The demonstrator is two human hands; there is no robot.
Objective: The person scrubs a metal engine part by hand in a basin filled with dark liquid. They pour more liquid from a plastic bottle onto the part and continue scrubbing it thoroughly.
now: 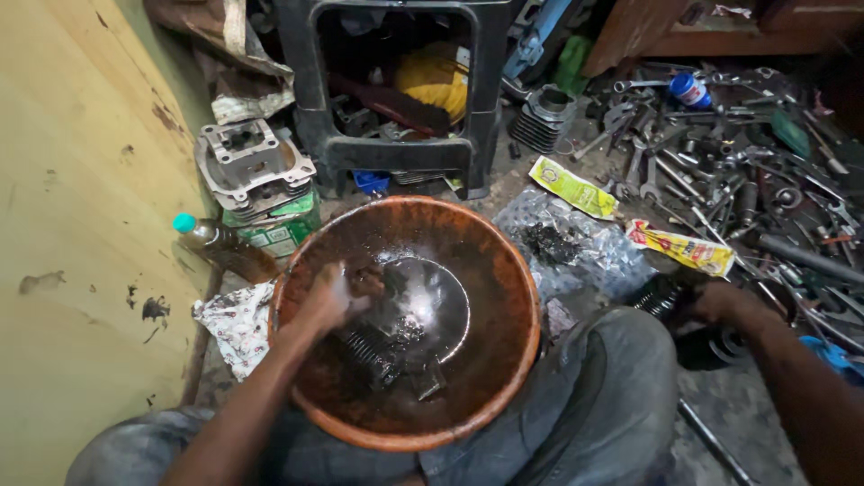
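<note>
A wide rusty orange basin (513,279) sits on the floor between my knees, holding dark oily liquid and a finned metal engine part (373,346). My left hand (331,297) is inside the basin, fingers closed on something blurred that I cannot make out, just above the finned part. To the right of the basin, my right hand (715,301) rests low on the floor, gripping a dark round greasy part (661,297).
A yellow wall (81,225) closes the left side. A black plastic stool (396,90) stands behind the basin, an engine cylinder head (252,166) on a green box and a bottle (216,243) to its left. Spanners (702,153) and yellow sachets (576,187) litter the right floor.
</note>
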